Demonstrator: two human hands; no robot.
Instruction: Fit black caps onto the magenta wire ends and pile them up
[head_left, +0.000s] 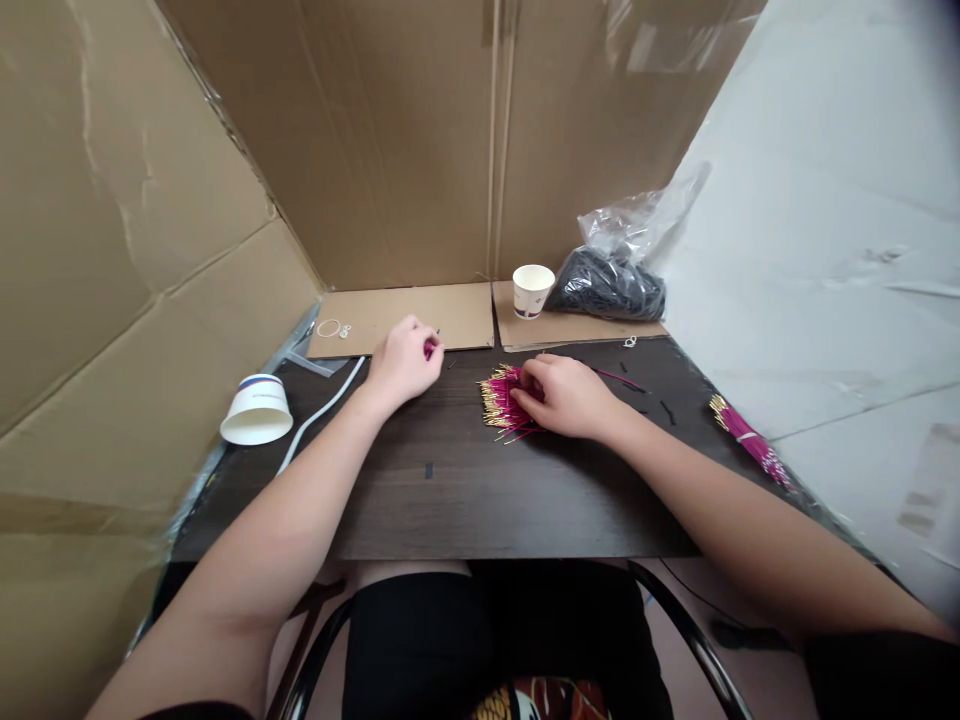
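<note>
A loose pile of magenta wires [504, 402] with gold-coloured metal tips lies on the dark table. My right hand [566, 395] rests on this pile, its thumb and fingers pinched together at the wires. Exactly how many it grips is hidden. Farther left, my left hand [406, 362] is curled closed just above the table. Some magenta wire [430, 348] shows between its fingers, and a small dark end sticks out beyond them. Several short black tubing pieces [668, 412] are scattered to the right of my right hand, near a single magenta wire [621, 379].
A tied bundle of magenta wires [754, 443] lies at the right edge. A paper cup [533, 292] stands beside a clear bag of black pieces [609, 283]. Another paper cup [256, 408] sits upside down at left, near a white cable [319, 415]. Cardboard walls [390, 140] enclose the table.
</note>
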